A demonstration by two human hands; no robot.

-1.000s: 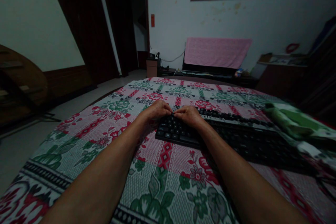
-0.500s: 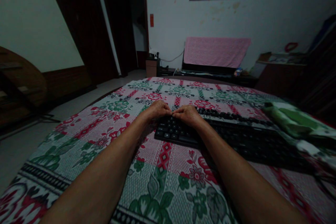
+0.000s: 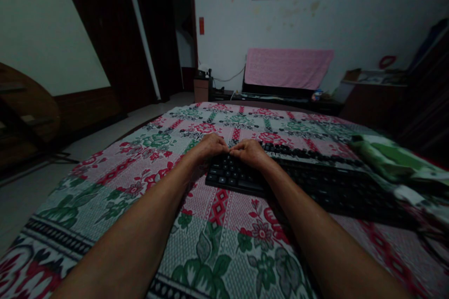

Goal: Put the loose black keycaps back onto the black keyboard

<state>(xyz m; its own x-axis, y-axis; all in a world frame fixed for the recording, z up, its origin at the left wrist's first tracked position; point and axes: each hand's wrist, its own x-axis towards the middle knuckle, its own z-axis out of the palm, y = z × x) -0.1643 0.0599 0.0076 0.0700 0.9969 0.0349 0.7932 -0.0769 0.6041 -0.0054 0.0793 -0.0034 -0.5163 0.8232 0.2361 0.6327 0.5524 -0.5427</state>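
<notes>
A black computer keyboard [image 3: 242, 184] lies on the patterned cloth, stretching away to the right under my right forearm. Over its far left corner, my left hand [image 3: 212, 145] and my right hand [image 3: 249, 152] meet fingertip to fingertip. Both are closed in a pinch. Whatever is between the fingers is too small and dark to name. Just behind the keyboard runs a row of small black pieces [image 3: 308, 155], which look like loose keycaps. My right wrist hides part of the keys.
A floral tablecloth [image 3: 210, 252] covers the table. To the right lie a green and white bag or cloth [image 3: 396, 159] and a dark cable [image 3: 433, 245]. Beyond the table, a pink cloth [image 3: 289, 67] hangs over a dark screen-like object on a low cabinet.
Both hands stay pinched together at the same corner of the keyboard. The view has shifted only very slightly.
</notes>
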